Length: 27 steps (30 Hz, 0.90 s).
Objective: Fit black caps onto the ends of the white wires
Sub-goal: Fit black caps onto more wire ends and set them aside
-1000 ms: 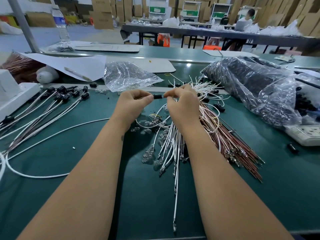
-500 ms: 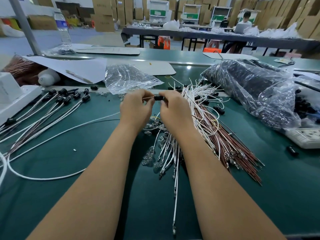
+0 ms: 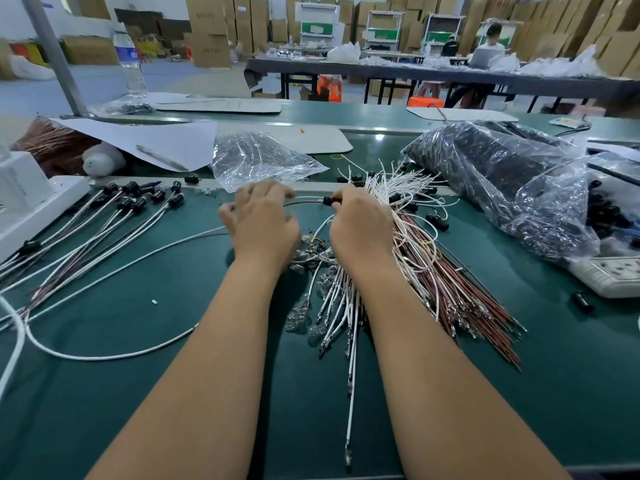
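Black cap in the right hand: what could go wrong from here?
1. The right hand pinches the black cap only at its fingertips, while the left hand looks blurred and spread, so the cap may slip on the wire.
2. Uncapped wires lie tangled beside the right hand and could snag.
3. Loose caps nearby might get knocked.

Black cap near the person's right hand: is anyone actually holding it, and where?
Yes. The right hand pinches the black cap at its fingertips. The left hand, fingers spread, grips nothing visible.
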Available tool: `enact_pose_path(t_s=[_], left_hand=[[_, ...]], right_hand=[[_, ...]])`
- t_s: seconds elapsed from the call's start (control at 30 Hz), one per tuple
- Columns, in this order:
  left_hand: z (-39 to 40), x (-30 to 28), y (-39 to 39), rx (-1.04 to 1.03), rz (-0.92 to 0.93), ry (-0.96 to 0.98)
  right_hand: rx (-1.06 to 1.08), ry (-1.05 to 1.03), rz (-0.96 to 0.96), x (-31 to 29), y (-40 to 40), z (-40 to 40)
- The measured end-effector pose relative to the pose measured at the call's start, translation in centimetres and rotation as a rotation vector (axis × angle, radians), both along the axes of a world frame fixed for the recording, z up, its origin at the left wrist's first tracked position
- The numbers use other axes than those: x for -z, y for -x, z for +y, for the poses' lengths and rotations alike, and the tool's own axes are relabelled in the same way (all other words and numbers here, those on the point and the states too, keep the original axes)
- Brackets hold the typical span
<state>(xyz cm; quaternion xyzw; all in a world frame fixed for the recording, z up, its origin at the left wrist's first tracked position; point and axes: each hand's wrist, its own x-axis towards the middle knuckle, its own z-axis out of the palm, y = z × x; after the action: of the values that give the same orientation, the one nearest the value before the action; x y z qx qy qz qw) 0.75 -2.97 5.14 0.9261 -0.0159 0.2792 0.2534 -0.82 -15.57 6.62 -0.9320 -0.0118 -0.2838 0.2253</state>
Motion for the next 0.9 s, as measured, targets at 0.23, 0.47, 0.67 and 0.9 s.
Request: enact_pose_path(t_s=[0.23,0.47,0.67,0.9], left_hand=[[0.7,-0.5,0.1,0.052,-0.108,0.057],[0.1,-0.5,0.4,0.317,-0.112,0.141],[0.2,0.0,0.0,0.314,-0.053,0.307],[0.6,-0.1,0.0,0.309,-0.049,0.379]], right_hand=[[-0.117,-0.101,0.028,-0.2,0.5,0.0],[-0.194,-0.194,0.039,0.0,0.3,0.0],[-0.186,-0.429,0.096,0.0,0.1,-0.3],[-0.196,-0.688,0.113,-0.4,0.4,-0.5]])
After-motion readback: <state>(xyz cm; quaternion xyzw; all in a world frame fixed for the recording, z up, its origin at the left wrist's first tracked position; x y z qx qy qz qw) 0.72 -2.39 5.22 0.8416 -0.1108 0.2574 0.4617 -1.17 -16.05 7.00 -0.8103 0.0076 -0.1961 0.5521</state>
